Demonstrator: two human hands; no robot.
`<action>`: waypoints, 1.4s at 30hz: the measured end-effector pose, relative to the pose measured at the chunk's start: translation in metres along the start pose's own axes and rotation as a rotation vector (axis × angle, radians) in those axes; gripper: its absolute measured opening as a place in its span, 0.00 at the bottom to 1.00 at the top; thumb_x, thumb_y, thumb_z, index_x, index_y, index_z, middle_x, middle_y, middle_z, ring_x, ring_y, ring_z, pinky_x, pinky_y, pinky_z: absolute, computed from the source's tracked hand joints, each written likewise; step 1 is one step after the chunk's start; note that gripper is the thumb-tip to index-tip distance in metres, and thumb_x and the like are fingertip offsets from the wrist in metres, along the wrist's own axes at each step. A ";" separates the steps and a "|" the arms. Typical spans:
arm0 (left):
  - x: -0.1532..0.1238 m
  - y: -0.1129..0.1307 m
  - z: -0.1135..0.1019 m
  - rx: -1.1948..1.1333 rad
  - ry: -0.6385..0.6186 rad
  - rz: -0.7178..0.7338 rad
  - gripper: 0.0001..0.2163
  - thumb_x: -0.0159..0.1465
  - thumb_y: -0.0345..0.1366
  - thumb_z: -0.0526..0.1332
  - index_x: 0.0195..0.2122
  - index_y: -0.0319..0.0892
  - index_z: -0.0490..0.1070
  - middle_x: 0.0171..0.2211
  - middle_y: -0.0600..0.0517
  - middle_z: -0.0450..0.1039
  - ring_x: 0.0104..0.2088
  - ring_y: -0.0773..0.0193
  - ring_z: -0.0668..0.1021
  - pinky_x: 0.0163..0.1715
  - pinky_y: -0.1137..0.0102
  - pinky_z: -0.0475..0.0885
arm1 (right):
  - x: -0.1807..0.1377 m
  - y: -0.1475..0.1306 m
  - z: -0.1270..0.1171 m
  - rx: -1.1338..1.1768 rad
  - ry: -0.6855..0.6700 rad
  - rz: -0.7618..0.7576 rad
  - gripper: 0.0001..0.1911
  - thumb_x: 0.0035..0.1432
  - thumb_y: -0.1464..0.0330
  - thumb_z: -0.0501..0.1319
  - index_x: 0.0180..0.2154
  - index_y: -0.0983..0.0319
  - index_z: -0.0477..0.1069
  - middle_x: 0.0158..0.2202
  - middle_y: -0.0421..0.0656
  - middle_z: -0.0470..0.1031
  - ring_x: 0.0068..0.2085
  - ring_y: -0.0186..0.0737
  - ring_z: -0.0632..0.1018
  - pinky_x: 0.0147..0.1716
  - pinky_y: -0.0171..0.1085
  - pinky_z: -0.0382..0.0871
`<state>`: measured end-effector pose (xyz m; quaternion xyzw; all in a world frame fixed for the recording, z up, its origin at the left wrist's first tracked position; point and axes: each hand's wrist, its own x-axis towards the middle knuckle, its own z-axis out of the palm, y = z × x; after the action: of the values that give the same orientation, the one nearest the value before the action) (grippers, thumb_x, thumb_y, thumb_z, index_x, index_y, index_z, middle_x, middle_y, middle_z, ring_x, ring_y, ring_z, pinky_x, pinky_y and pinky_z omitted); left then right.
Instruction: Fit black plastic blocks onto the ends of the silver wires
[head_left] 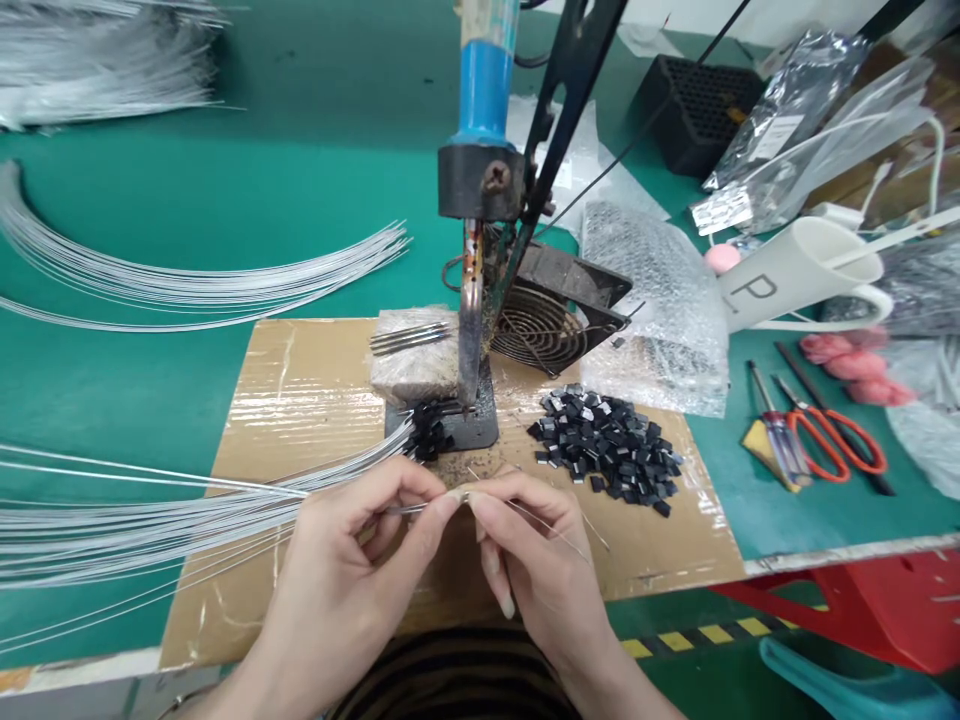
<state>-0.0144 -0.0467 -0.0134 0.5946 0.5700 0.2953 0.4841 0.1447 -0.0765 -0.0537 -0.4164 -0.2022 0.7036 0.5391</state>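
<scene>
My left hand point(360, 560) pinches a thin white wire point(225, 505) at its end, thumb and forefinger closed. My right hand point(525, 555) meets it fingertip to fingertip and pinches something small I cannot make out at the wire's tip. Both hands hover over a taped cardboard sheet point(300, 400). A bundle of white wires point(112, 530) fans in from the left, its ends fitted with small black parts point(429, 432) beside the soldering iron point(472, 300) held upright in a stand. A pile of black parts point(607, 450) lies to the right.
A small fan point(551, 315) sits behind the iron, bubble wrap point(652, 310) to its right. Red-handled scissors point(829, 440) and a screwdriver point(772, 425) lie at right. More wire bundles point(187, 285) curve across the green mat. A white mug point(795, 270) lies tipped.
</scene>
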 end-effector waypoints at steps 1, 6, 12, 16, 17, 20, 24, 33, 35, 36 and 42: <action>0.000 0.000 -0.001 0.012 -0.014 0.017 0.11 0.69 0.41 0.63 0.31 0.44 0.77 0.21 0.58 0.70 0.20 0.71 0.67 0.19 0.76 0.59 | 0.000 -0.001 0.000 0.018 0.003 0.015 0.07 0.62 0.63 0.74 0.35 0.60 0.86 0.19 0.33 0.72 0.13 0.20 0.67 0.12 0.21 0.56; 0.001 0.001 -0.003 0.022 -0.039 0.036 0.10 0.68 0.39 0.64 0.30 0.44 0.78 0.23 0.55 0.75 0.22 0.68 0.73 0.19 0.76 0.63 | 0.002 -0.008 0.002 0.080 0.005 0.074 0.08 0.57 0.62 0.76 0.32 0.61 0.86 0.18 0.34 0.72 0.12 0.20 0.66 0.10 0.20 0.55; -0.002 -0.004 0.001 -0.011 -0.016 0.004 0.10 0.69 0.41 0.64 0.32 0.44 0.77 0.22 0.56 0.74 0.21 0.70 0.71 0.20 0.76 0.61 | 0.001 -0.009 0.003 0.102 0.000 0.090 0.09 0.57 0.64 0.76 0.30 0.62 0.85 0.19 0.35 0.73 0.11 0.21 0.66 0.10 0.21 0.57; -0.001 -0.004 0.002 -0.005 0.013 0.035 0.10 0.69 0.41 0.64 0.31 0.44 0.77 0.22 0.57 0.72 0.20 0.70 0.69 0.19 0.76 0.61 | 0.000 -0.009 0.003 0.102 -0.009 0.077 0.08 0.59 0.63 0.75 0.32 0.62 0.85 0.20 0.35 0.73 0.12 0.21 0.68 0.11 0.21 0.58; -0.001 -0.004 0.003 0.007 0.021 0.039 0.10 0.69 0.40 0.64 0.31 0.44 0.77 0.22 0.56 0.73 0.21 0.70 0.70 0.19 0.76 0.62 | 0.000 -0.008 0.003 0.104 -0.007 0.079 0.08 0.59 0.63 0.75 0.33 0.62 0.85 0.20 0.35 0.73 0.12 0.21 0.68 0.11 0.21 0.58; -0.003 -0.004 0.004 0.045 0.046 0.040 0.09 0.68 0.40 0.64 0.32 0.44 0.77 0.23 0.55 0.74 0.21 0.69 0.72 0.20 0.76 0.64 | 0.001 -0.008 0.004 0.120 0.008 0.090 0.09 0.59 0.62 0.75 0.33 0.61 0.85 0.21 0.35 0.72 0.12 0.21 0.68 0.10 0.21 0.57; -0.006 -0.005 0.008 0.104 0.097 0.077 0.08 0.68 0.39 0.64 0.32 0.44 0.78 0.23 0.57 0.74 0.20 0.70 0.71 0.19 0.76 0.63 | 0.001 -0.006 0.006 0.129 0.048 0.091 0.08 0.58 0.63 0.75 0.32 0.62 0.85 0.20 0.35 0.72 0.12 0.21 0.67 0.10 0.21 0.57; -0.010 0.002 0.022 0.031 0.262 -0.014 0.07 0.65 0.39 0.67 0.32 0.44 0.79 0.25 0.57 0.78 0.23 0.70 0.75 0.25 0.76 0.68 | -0.002 -0.001 0.012 0.160 0.080 0.050 0.08 0.60 0.64 0.74 0.31 0.62 0.84 0.20 0.34 0.71 0.13 0.21 0.66 0.12 0.21 0.60; -0.010 0.004 0.023 -0.002 0.260 -0.028 0.07 0.65 0.39 0.67 0.32 0.44 0.79 0.24 0.57 0.78 0.23 0.70 0.76 0.24 0.76 0.68 | -0.002 0.000 0.013 0.165 0.089 0.042 0.08 0.59 0.64 0.74 0.31 0.62 0.84 0.20 0.34 0.71 0.13 0.21 0.66 0.11 0.21 0.60; -0.010 0.004 0.023 -0.017 0.259 -0.034 0.06 0.65 0.38 0.67 0.32 0.44 0.79 0.25 0.57 0.78 0.23 0.70 0.76 0.24 0.76 0.68 | -0.002 0.000 0.013 0.165 0.095 0.039 0.08 0.58 0.64 0.74 0.31 0.62 0.84 0.20 0.34 0.71 0.13 0.21 0.66 0.11 0.22 0.60; -0.008 0.008 0.021 -0.076 0.272 -0.060 0.05 0.64 0.37 0.67 0.31 0.44 0.79 0.25 0.56 0.78 0.24 0.70 0.76 0.24 0.77 0.68 | -0.001 -0.003 0.012 0.150 0.049 0.045 0.09 0.61 0.62 0.73 0.38 0.60 0.87 0.22 0.36 0.72 0.14 0.25 0.71 0.12 0.23 0.63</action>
<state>0.0062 -0.0581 -0.0116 0.5132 0.6361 0.3798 0.4333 0.1368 -0.0745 -0.0439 -0.3963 -0.1263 0.7184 0.5576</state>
